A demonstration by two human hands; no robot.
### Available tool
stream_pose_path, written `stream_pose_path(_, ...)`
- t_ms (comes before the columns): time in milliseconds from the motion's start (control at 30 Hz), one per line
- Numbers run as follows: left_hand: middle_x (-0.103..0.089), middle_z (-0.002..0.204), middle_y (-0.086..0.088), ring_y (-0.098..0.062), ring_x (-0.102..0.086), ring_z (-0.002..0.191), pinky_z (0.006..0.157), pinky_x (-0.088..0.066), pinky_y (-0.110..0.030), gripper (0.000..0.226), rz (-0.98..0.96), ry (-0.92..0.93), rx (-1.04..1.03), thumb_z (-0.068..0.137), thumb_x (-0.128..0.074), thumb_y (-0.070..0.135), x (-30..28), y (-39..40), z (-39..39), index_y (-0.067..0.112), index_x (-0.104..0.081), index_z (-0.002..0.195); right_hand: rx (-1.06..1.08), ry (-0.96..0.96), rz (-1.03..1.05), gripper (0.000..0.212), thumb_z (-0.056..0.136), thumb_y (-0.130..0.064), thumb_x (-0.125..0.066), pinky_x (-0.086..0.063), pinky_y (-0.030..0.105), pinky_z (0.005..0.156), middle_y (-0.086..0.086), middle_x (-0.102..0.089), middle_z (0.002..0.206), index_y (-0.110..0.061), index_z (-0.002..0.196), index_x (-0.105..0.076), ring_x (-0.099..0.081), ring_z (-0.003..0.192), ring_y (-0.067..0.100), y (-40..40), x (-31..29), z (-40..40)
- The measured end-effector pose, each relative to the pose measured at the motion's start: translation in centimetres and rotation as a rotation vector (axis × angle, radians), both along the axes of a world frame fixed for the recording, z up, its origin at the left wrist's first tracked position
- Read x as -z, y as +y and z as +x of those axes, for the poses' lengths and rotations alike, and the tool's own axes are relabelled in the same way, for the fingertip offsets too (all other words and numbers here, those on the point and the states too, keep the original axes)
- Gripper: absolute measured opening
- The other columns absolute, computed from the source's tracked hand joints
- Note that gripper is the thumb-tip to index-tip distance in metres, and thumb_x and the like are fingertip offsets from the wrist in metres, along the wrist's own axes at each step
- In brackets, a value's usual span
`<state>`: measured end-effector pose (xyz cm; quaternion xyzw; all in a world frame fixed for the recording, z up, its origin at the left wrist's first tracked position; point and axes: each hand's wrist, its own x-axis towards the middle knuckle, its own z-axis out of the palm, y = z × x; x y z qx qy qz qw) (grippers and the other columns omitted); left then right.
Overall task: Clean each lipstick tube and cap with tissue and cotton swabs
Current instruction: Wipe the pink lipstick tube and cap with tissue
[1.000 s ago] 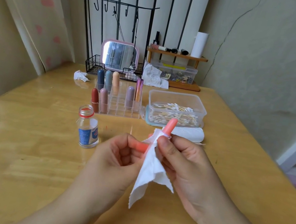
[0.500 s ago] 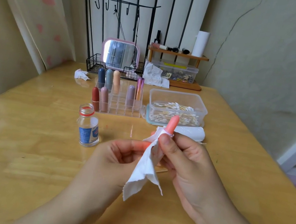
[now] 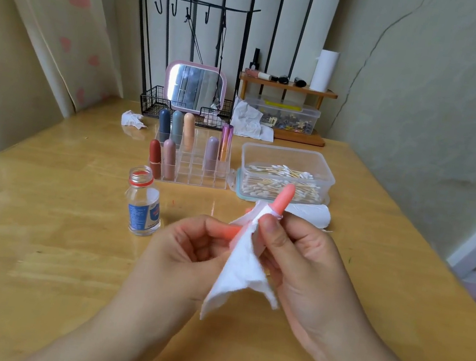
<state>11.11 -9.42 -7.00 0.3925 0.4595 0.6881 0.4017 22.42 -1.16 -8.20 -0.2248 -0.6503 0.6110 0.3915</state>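
Both hands are gripping: right hand (image 3: 304,264) pinching tissue (image 3: 243,274) around the lipstick (image 3: 283,198), left hand (image 3: 188,253) holding its other end; hard twisting is risking a tear.

Two bare forearms are extended from the bottom edge and brought together at the centre of the head view. The left hand (image 3: 188,253) is held with its fingers curled inward toward the palm, a coral piece being gripped between them. The right hand (image 3: 304,267) is raised slightly higher, its thumb (image 3: 272,232) laid flat and upright, its fingers curled behind, a white sheet being pinched between thumb and fingers.
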Motion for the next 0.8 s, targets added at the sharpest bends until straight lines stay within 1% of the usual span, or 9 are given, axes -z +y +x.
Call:
stream_pose_path(67, -0.070, 0.069, -0.009, -0.012, -0.060, 0.060, 0.054, -0.049, -0.019, 0.025, 0.047, 0.119, -0.124, 0.046, -0.081, 0.028, 0.36, 0.07, -0.21, 0.024, -0.072, 0.068, 0.018, 0.004, 0.008, 0.047, 0.065, -0.066, -0.068, -0.052, 0.048, 0.069, 0.018, -0.067, 0.085, -0.022, 0.081, -0.072, -0.060, 0.079, 0.033, -0.18, 0.03, -0.13)
stream_pose_path(133, -0.070, 0.074, -0.009, -0.012, -0.060, 0.064, 0.057, -0.050, -0.019, 0.030, 0.047, 0.198, -0.178, 0.046, -0.081, 0.030, 0.50, 0.09, -0.02, 0.025, -0.070, 0.073, 0.020, 0.022, -0.015, 0.041, 0.064, -0.065, -0.068, -0.045, 0.038, 0.064, 0.005, -0.059, 0.072, -0.026, 0.076, -0.071, -0.053, 0.072, 0.019, -0.38, -0.11, -0.18)
stream_pose_path(267, -0.068, 0.072, -0.005, -0.012, -0.059, 0.064, 0.054, -0.049, -0.018, 0.022, -0.050, 0.009, -0.045, 0.068, -0.084, 0.024, 0.14, 0.06, 0.36, 0.014, -0.069, 0.079, 0.000, 0.073, -0.032, 0.047, 0.065, -0.065, -0.070, -0.049, 0.057, 0.076, 0.019, -0.064, 0.082, -0.021, 0.081, -0.071, -0.061, 0.085, 0.035, -0.28, -0.07, -0.04)
stream_pose_path(367, -0.071, 0.070, -0.004, -0.010, -0.063, 0.059, 0.051, -0.048, -0.016, 0.003, -0.032, -0.060, 0.040, 0.075, -0.073, 0.019, 0.02, -0.03, 0.29, 0.020, -0.074, 0.072, 0.008, 0.077, -0.021, 0.058, 0.061, -0.070, -0.071, -0.043, 0.049, 0.074, 0.015, -0.067, 0.082, -0.017, 0.086, -0.071, -0.061, 0.084, 0.026, -0.14, -0.06, 0.12)
stream_pose_path(467, -0.071, 0.070, -0.008, -0.009, -0.064, 0.057, 0.050, -0.049, -0.018, 0.006, 0.059, -0.086, -0.007, 0.066, -0.068, 0.012, -0.21, -0.13, 0.30, 0.007, -0.068, 0.069, -0.008, 0.052, -0.010, 0.059, 0.060, -0.073, -0.069, -0.044, 0.052, 0.079, 0.011, -0.070, 0.088, -0.021, 0.089, -0.070, -0.065, 0.087, 0.023, -0.31, 0.17, -0.13)
stream_pose_path(567, -0.071, 0.072, -0.006, -0.011, -0.064, 0.065, 0.059, -0.051, -0.019, 0.018, 0.155, 0.066, -0.118, 0.069, -0.083, 0.021, 0.11, -0.08, 0.11, 0.014, -0.067, 0.071, -0.038, 0.111, -0.016, 0.051, 0.064, -0.068, -0.071, -0.048, 0.044, 0.083, 0.008, -0.069, 0.090, -0.023, 0.088, -0.071, -0.063, 0.090, 0.023, -0.62, 0.36, -0.63)
stream_pose_path(667, -0.069, 0.073, 0.001, -0.010, -0.060, 0.069, 0.063, -0.050, -0.019, 0.021, 0.171, 0.215, -0.183, 0.058, -0.078, 0.033, 0.66, -0.05, -0.18, 0.026, -0.068, 0.075, -0.068, 0.148, -0.020, 0.041, 0.071, -0.059, -0.070, -0.050, 0.032, 0.084, 0.007, -0.072, 0.097, -0.025, 0.094, -0.072, -0.067, 0.097, 0.022, -0.87, 0.28, -0.73)
stream_pose_path(733, -0.067, 0.072, 0.003, -0.009, -0.059, 0.067, 0.061, -0.049, -0.018, 0.023, 0.123, 0.164, -0.154, 0.060, -0.081, 0.032, 0.59, 0.11, -0.04, 0.026, -0.067, 0.077, -0.067, 0.150, -0.028, 0.035, 0.074, -0.056, -0.069, -0.051, 0.030, 0.081, 0.003, -0.073, 0.092, -0.026, 0.092, -0.072, -0.068, 0.094, 0.019, -0.91, 0.01, -0.47)
stream_pose_path(800, -0.065, 0.069, -0.001, -0.011, -0.057, 0.063, 0.056, -0.048, -0.019, 0.022, 0.040, 0.057, -0.060, 0.066, -0.085, 0.028, 0.43, 0.13, 0.06, 0.021, -0.066, 0.075, -0.046, 0.126, -0.015, 0.039, 0.072, -0.061, -0.068, -0.050, 0.039, 0.078, 0.000, -0.072, 0.088, -0.028, 0.091, -0.070, -0.068, 0.089, 0.017, -0.85, -0.23, -0.22)
